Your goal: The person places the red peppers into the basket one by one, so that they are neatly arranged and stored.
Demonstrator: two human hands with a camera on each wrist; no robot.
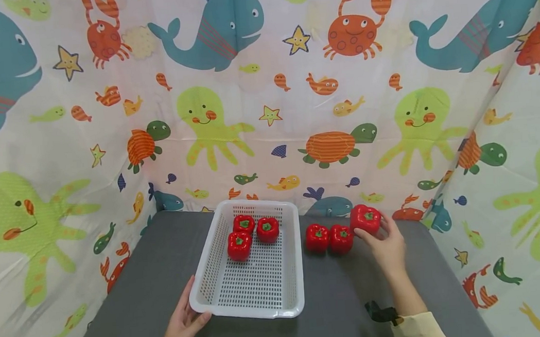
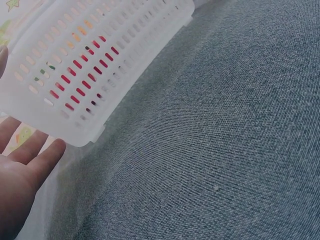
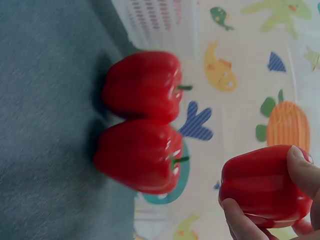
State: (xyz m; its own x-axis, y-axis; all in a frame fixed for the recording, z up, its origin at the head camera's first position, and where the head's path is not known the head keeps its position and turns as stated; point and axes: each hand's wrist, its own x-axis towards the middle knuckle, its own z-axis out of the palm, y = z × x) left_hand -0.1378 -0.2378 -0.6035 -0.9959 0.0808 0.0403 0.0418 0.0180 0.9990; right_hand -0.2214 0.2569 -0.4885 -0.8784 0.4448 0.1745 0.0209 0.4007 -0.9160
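Head view places the right hand [image 1: 390, 244], gripping a blocky glossy red bell pepper [image 1: 365, 219], at three o'clock from the white rectangular plastic basket [image 1: 295, 259], the left hand [image 1: 184, 318], fingers extended, at its eight-o'clock corner.

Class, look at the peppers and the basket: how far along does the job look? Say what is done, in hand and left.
Probably about halfway, if the basket is being filled. Done: three red peppers sit in the white basket. In hand: the right hand holds a fourth pepper, outside it. Left: two peppers on the dark table.
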